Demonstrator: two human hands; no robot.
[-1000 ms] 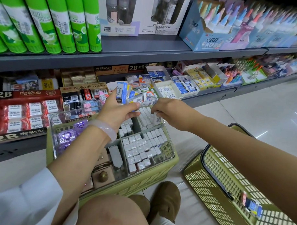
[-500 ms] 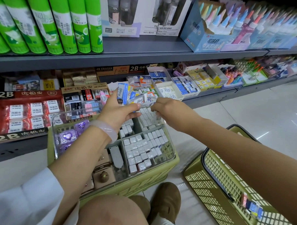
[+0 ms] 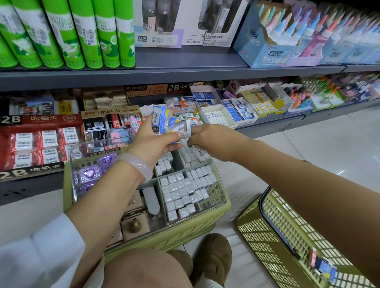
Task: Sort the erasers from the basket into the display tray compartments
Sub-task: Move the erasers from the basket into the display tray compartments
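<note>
My left hand [image 3: 154, 140] grips a fanned bundle of wrapped erasers [image 3: 162, 119], blue and white, above the far side of a clear display tray [image 3: 221, 189]. My right hand [image 3: 208, 140] pinches a small white eraser [image 3: 200, 152] just over the tray's far right compartment. The tray's compartments hold rows of white erasers [image 3: 183, 193], purple heart erasers [image 3: 89, 172] and a grey one [image 3: 151, 199]. The tray rests on a green basket [image 3: 194, 228]. A second green basket [image 3: 289, 244] at the right holds a blue eraser [image 3: 322, 266].
Grey shelves [image 3: 187, 64] stand ahead with green glue sticks [image 3: 66, 25], red 2B eraser boxes [image 3: 34, 140] and open boxes of erasers [image 3: 239, 111]. Pale tiled floor [image 3: 324, 144] spreads to the right. My knee [image 3: 146, 271] and a brown shoe [image 3: 213, 252] are below the tray.
My right hand has dipped slightly toward the tray's far right compartment with a small white eraser. My left hand keeps the bundle almost where it was.
</note>
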